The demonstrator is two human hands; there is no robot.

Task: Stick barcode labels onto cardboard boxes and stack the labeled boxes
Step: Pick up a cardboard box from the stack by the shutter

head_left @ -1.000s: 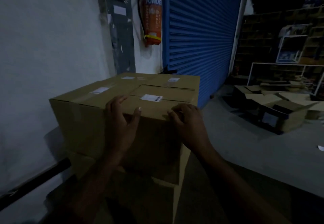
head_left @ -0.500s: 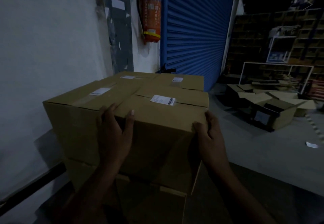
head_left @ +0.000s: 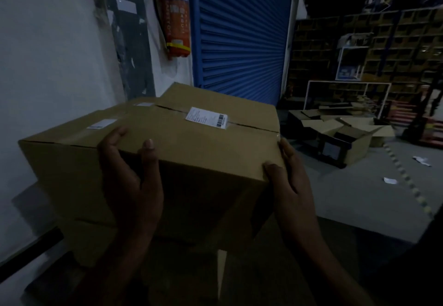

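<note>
You grip a plain brown corrugated cardboard box, its white barcode label stuck across the top seam. Your left hand and right hand curl their fingers round its near corners, above stacked boxes.

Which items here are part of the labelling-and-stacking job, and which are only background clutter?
Job:
held box
barcode label on its top
left hand and right hand, gripping the box's near corners
labelled boxes alongside and below

Lying about:
fire extinguisher on the wall
blue shutter
opened cartons on the floor
paper scraps
</note>
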